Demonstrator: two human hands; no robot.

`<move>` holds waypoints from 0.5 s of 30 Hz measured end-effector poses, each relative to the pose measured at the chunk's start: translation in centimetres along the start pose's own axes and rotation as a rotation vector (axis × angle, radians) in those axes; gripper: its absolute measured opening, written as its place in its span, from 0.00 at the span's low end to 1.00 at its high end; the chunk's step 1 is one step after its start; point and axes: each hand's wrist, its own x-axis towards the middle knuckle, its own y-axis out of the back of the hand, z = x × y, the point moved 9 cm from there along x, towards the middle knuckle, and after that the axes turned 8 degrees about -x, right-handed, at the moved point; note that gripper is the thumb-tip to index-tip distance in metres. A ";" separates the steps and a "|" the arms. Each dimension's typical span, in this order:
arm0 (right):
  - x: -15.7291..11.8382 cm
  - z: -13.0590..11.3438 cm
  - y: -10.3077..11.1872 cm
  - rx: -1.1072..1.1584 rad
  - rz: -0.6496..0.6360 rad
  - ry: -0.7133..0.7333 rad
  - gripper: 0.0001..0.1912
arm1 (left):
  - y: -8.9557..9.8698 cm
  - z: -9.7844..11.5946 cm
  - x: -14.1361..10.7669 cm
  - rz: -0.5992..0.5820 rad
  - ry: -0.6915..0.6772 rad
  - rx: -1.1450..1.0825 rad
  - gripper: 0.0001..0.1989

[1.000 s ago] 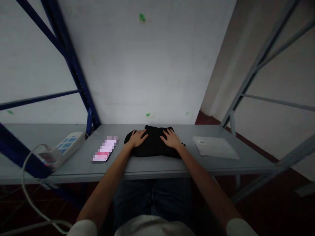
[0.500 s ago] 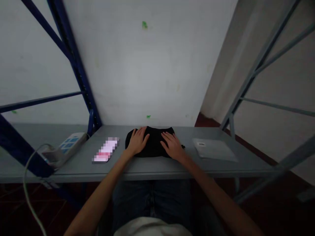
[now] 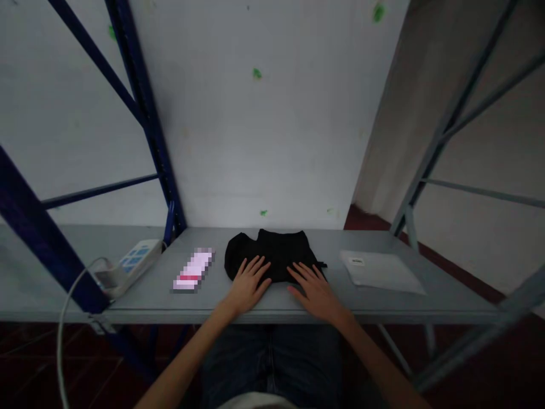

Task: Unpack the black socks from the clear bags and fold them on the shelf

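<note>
Now black cloth (image 3: 275,255) lies w/ long axis left-right; both hands' fingertips on near edge.

Both bare forearms reach forward from the bottom edge toward twelve o'clock, converging slightly. The left hand (image 3: 247,286) lies palm down, fingers spread and pointing toward one o'clock. The right hand (image 3: 315,290) lies palm down too, fingers spread toward eleven o'clock. Neither hand is closed around anything. The two hands are near each other but apart.
</note>
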 end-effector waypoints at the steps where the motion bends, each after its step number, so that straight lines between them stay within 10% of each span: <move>1: 0.0 0.1 0.0 0.001 0.004 -0.007 0.32 | 0.1 0.0 -0.1 0.010 0.002 -0.003 0.28; 15: 0.2 -0.4 0.6 -0.007 0.015 0.005 0.33 | 0.8 0.4 -2.1 0.046 -0.007 -0.016 0.32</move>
